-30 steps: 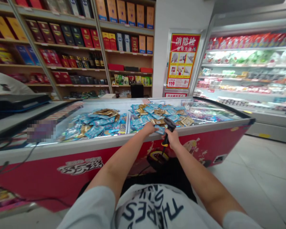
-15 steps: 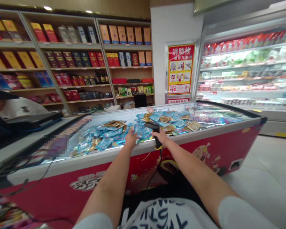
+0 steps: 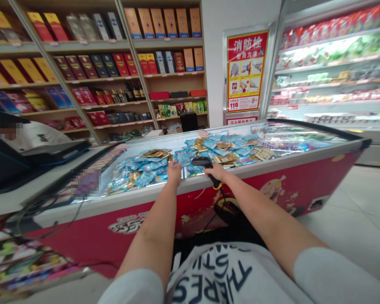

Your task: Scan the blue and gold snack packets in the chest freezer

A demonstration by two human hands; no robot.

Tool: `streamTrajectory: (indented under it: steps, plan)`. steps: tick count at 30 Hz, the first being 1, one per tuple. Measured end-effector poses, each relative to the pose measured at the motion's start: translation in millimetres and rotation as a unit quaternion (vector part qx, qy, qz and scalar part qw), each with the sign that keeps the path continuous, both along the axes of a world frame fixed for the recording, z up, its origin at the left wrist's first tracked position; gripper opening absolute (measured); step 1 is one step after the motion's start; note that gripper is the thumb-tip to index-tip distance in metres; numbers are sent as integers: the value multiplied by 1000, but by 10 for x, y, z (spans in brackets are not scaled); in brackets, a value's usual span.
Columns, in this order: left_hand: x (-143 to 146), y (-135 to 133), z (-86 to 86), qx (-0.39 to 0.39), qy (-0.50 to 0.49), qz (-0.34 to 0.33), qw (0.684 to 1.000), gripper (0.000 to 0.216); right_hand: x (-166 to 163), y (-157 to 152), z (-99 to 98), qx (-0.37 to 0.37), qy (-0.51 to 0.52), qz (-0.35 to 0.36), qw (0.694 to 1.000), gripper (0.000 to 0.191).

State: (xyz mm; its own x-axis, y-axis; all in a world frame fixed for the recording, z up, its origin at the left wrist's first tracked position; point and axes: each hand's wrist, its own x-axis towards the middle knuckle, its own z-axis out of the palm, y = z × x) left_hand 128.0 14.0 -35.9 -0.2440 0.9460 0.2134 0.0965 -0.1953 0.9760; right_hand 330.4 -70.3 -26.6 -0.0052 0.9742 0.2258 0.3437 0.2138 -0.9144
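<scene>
My right hand (image 3: pixel 217 172) is wrapped round a black barcode scanner (image 3: pixel 202 161) with a yellow band at the handle's end. The scanner's head points left, towards my left hand (image 3: pixel 174 170). That hand is closed at the edge of a blue snack packet (image 3: pixel 182 157), whose printed face shows just beyond the fingers. Both hands are over the front rim of a chest freezer (image 3: pixel 196 180). On its glass top lie a left heap of blue and gold packets (image 3: pixel 148 166) and a right heap of similar packets (image 3: pixel 228 147).
A cable (image 3: pixel 222 195) hangs from the scanner down the freezer's red front. To the left, a person (image 3: pixel 40 134) is beside a dark counter screen (image 3: pixel 6 164). Wall shelves (image 3: pixel 97 78) hold boxes and bottles. A lit open fridge (image 3: pixel 332 84) stands at the right.
My view has tilted down and shifted a little left. The packet by my left hand now shows its face instead of a narrow edge. The scanner's handle leans more, its head still facing left.
</scene>
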Motion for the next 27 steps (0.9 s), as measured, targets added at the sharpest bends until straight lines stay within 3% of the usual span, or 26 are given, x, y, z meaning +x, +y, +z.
streamTrajectory:
  steps: [27]
  plan:
    - [-5,30,-39,-2,4,-7,1000,15,-30,-55,44,-7,-88,-6,996,18]
